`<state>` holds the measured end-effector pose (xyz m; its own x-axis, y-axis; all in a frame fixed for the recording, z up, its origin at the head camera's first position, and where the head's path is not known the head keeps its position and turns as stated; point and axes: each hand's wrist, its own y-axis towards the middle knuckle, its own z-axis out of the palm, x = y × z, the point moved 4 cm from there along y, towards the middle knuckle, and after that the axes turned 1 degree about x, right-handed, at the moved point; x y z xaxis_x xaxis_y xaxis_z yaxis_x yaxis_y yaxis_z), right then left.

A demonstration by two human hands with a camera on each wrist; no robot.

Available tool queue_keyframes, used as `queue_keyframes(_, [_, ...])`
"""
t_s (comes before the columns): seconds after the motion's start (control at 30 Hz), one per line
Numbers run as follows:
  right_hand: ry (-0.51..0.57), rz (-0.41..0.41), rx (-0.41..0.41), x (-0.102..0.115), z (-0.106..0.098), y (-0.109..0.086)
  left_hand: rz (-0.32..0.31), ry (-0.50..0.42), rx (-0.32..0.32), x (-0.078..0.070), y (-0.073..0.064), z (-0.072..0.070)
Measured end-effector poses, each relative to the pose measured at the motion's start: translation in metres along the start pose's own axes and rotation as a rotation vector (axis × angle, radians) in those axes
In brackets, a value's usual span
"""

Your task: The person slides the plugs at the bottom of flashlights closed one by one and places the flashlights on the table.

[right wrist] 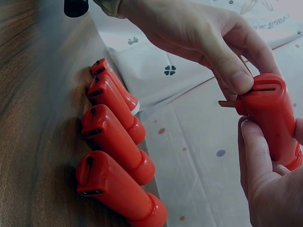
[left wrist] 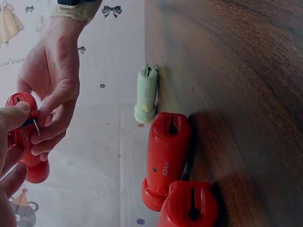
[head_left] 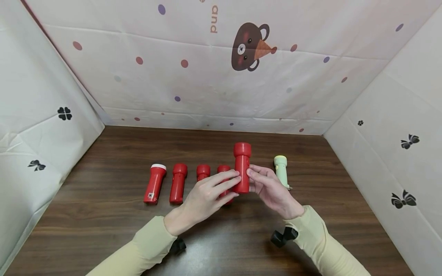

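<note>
A red flashlight (head_left: 242, 163) stands upright above the table, head up, between both hands. My right hand (head_left: 272, 191) grips its body from the right, thumb along the side. From the left, my left hand (head_left: 207, 191) pinches its lower end, the thumb pressing at the base in the right wrist view. Metal plug prongs (right wrist: 228, 103) stick out sideways there, beside the left thumb. Behind the left hand, two red flashlights (head_left: 203, 171) (head_left: 223, 168) are partly hidden.
Further left on the brown table (head_left: 121, 214) lie another red flashlight (head_left: 178, 184) and one with a white-rimmed head (head_left: 155, 184). A pale green flashlight (head_left: 281, 170) lies behind the right hand. Printed white sheets (head_left: 193, 84) enclose the back and sides.
</note>
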<state>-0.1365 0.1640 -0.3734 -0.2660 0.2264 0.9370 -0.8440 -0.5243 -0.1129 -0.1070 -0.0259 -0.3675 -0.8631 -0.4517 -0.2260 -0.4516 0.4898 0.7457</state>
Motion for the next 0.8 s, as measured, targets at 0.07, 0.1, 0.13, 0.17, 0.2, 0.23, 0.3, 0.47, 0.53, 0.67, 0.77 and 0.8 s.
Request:
queue_keyframes(0.07, [-0.002, 0.000, 0.000, 0.0006, 0.0000, -0.0002, 0.003, 0.006, -0.003, -0.0007, 0.0004, -0.0005])
queue_keyframes(0.1, [-0.004, -0.001, 0.000, 0.0007, 0.0001, -0.0002, 0.002, 0.008, -0.005, -0.0008, 0.0006, -0.0007])
queue_keyframes(0.13, [-0.005, -0.002, 0.000, 0.0008, 0.0001, -0.0002, 0.001, 0.011, -0.006, -0.0010, 0.0007, -0.0009])
queue_keyframes(0.17, [-0.007, -0.003, -0.001, 0.0010, 0.0002, -0.0001, -0.001, 0.014, -0.006, -0.0010, 0.0008, -0.0010])
queue_keyframes(0.2, [-0.008, -0.005, -0.003, 0.0009, 0.0002, 0.0000, -0.002, 0.017, -0.007, -0.0011, 0.0008, -0.0012])
queue_keyframes(0.23, [-0.009, -0.006, -0.003, 0.0010, 0.0003, -0.0001, -0.002, 0.020, -0.008, -0.0012, 0.0008, -0.0012])
queue_keyframes(0.3, [-0.010, -0.006, -0.003, 0.0009, 0.0003, -0.0003, -0.002, 0.023, -0.010, -0.0016, 0.0009, -0.0014])
queue_keyframes(0.47, [-0.004, -0.001, -0.006, 0.0000, 0.0010, -0.0014, 0.005, 0.033, -0.022, -0.0021, -0.0006, -0.0016])
queue_keyframes(0.53, [-0.002, -0.001, -0.010, -0.0004, 0.0015, -0.0014, 0.006, 0.034, -0.025, -0.0020, -0.0010, -0.0016])
queue_keyframes(0.67, [0.004, -0.007, -0.011, -0.0020, 0.0026, -0.0011, -0.001, 0.028, -0.025, -0.0017, -0.0018, -0.0016])
queue_keyframes(0.77, [0.015, -0.013, -0.008, -0.0034, 0.0037, -0.0013, -0.006, 0.024, -0.026, -0.0017, -0.0025, -0.0020])
queue_keyframes(0.8, [0.019, -0.015, -0.007, -0.0040, 0.0040, -0.0012, -0.007, 0.024, -0.027, -0.0017, -0.0027, -0.0021])
